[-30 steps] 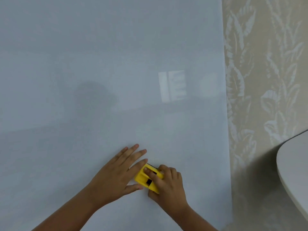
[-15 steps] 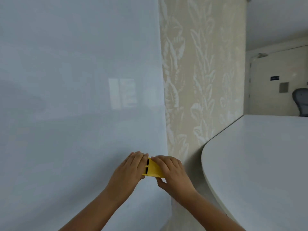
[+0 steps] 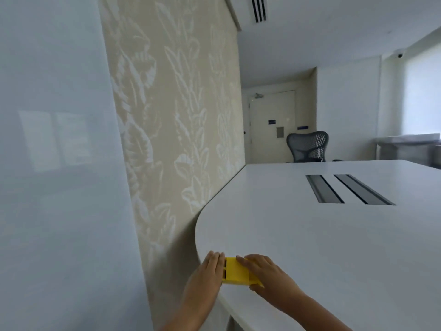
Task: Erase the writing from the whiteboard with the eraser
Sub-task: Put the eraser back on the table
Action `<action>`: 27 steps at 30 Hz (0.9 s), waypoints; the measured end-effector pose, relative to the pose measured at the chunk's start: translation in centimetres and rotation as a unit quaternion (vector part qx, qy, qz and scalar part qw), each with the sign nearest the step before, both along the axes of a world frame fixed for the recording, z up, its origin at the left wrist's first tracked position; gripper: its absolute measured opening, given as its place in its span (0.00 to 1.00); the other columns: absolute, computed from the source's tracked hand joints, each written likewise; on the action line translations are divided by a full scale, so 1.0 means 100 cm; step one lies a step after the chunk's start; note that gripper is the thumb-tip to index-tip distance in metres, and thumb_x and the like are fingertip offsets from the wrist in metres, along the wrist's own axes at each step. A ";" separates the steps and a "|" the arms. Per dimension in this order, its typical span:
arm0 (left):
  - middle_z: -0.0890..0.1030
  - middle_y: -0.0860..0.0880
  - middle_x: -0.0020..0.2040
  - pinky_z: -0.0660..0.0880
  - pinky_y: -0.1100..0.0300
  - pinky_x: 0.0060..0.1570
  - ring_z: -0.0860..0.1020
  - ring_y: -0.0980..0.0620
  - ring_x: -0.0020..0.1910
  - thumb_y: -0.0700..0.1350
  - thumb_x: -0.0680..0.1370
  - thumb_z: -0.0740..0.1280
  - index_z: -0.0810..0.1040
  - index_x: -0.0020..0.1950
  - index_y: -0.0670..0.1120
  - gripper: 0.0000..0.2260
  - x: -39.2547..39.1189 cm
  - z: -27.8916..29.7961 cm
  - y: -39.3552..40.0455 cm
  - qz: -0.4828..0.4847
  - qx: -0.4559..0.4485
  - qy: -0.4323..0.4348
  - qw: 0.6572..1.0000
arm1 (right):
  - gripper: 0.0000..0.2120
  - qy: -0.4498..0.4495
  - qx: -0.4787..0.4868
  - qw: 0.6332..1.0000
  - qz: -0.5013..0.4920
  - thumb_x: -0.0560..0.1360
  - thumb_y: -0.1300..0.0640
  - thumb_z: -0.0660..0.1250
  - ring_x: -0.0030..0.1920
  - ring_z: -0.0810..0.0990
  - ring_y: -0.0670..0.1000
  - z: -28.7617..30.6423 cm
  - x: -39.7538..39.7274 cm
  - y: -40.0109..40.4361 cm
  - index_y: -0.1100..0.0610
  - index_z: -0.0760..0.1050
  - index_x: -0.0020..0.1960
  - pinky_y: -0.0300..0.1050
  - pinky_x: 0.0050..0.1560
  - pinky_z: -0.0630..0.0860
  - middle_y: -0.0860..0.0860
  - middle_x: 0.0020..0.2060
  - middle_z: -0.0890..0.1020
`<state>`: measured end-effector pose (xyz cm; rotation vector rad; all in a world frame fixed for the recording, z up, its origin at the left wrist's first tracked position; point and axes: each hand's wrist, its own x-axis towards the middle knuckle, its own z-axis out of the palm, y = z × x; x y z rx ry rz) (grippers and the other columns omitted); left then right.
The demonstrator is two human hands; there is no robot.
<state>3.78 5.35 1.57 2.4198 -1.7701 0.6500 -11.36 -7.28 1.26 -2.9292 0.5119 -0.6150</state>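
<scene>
The yellow eraser (image 3: pixel 236 271) is over the near rounded corner of the white table (image 3: pixel 334 247). My left hand (image 3: pixel 207 275) presses against its left side. My right hand (image 3: pixel 269 275) lies over its right side and top. Both hands grip it between them. The whiteboard (image 3: pixel 59 163) fills the left of the view; its surface looks blank, with only a pale window reflection on it.
A wall with leaf-patterned wallpaper (image 3: pixel 176 127) runs between the whiteboard and the table. Two dark cable slots (image 3: pixel 346 188) are set into the tabletop. A mesh office chair (image 3: pixel 307 146) stands at the table's far end, before a door.
The view has swung right, from the whiteboard to the table. Both hands have carried the eraser off the board's lower right corner and over to the table's corner.
</scene>
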 end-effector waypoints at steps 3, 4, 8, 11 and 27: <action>0.56 0.40 0.76 0.65 0.59 0.68 0.54 0.46 0.76 0.39 0.81 0.59 0.49 0.77 0.38 0.28 -0.014 -0.019 -0.033 -0.043 -0.005 0.031 0.999 | 0.32 0.033 0.031 0.999 -0.029 0.76 0.55 0.62 0.70 0.58 0.48 -0.013 -0.023 -0.022 0.42 0.49 0.74 0.44 0.67 0.64 0.45 0.71 0.60; 0.61 0.38 0.74 0.69 0.61 0.65 0.60 0.46 0.74 0.38 0.78 0.64 0.55 0.76 0.37 0.29 -0.020 -0.021 -0.041 -0.041 0.012 0.060 0.997 | 0.32 0.039 0.029 0.998 -0.036 0.76 0.55 0.61 0.70 0.58 0.48 -0.016 -0.028 -0.028 0.42 0.49 0.74 0.44 0.67 0.63 0.45 0.71 0.60; 0.51 0.45 0.77 0.61 0.61 0.70 0.51 0.49 0.76 0.40 0.82 0.55 0.43 0.78 0.42 0.28 -0.027 -0.034 -0.063 -0.049 0.011 0.066 0.997 | 0.30 0.046 0.027 0.997 -0.057 0.77 0.56 0.59 0.72 0.55 0.47 -0.021 -0.038 -0.045 0.45 0.50 0.74 0.44 0.69 0.60 0.47 0.73 0.58; 0.49 0.48 0.78 0.61 0.62 0.69 0.51 0.51 0.76 0.41 0.82 0.55 0.42 0.78 0.44 0.28 -0.028 -0.038 -0.077 -0.065 0.014 0.094 0.993 | 0.29 0.057 0.038 0.995 -0.068 0.78 0.56 0.57 0.73 0.54 0.48 -0.026 -0.044 -0.054 0.46 0.49 0.75 0.45 0.70 0.59 0.48 0.74 0.56; 0.37 0.48 0.77 0.41 0.58 0.73 0.40 0.50 0.76 0.51 0.83 0.48 0.39 0.77 0.42 0.28 -0.005 -0.035 -0.058 -0.073 0.081 0.097 0.989 | 0.29 0.076 0.108 0.988 -0.076 0.81 0.55 0.51 0.75 0.39 0.52 -0.023 -0.046 -0.048 0.50 0.37 0.75 0.51 0.73 0.50 0.51 0.76 0.41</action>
